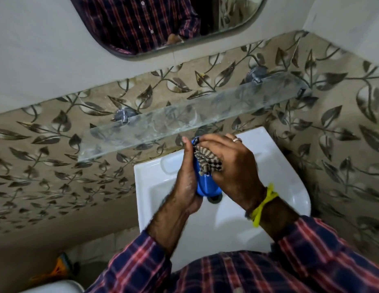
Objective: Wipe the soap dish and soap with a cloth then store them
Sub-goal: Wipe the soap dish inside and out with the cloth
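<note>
Two-handed over the sink (150, 180): left hand (185, 178) cradling blue soap dish (203, 185), right hand (235, 166) pressing striped cloth (207, 159) inside; soap hidden.

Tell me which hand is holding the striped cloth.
The right hand, the one with the ring and yellow wrist thread, presses the striped cloth onto the blue soap dish; the left hand only cradles the dish.

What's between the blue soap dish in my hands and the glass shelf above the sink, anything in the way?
Nothing visible. The blue soap dish is held in the left hand over the sink, with the right hand pressing the striped cloth on it. The glass shelf just beyond looks bare.
</note>
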{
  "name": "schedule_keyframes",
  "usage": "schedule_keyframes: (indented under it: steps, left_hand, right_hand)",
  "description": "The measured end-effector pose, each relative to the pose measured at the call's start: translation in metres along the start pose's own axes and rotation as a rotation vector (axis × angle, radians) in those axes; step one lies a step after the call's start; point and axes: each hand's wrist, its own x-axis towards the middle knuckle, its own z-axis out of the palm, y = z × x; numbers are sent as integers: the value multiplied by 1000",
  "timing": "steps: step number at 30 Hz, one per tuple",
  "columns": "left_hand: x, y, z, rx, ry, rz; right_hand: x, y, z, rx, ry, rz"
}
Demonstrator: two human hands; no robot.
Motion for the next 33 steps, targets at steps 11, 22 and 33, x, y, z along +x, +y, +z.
schedule_keyframes:
  steps: [11, 22, 33]
  left_hand:
    - [10, 26, -7, -29, 1, -48]
    - [17, 27, -14, -38, 30, 31]
    - [15, 19, -2, -7, 66, -12]
  right_hand:
    - [-31, -5, 12, -49, -89, -148]
    - [-45, 18, -1, -106, -34, -220]
    - [-15, 15, 8, -97, 74, -65]
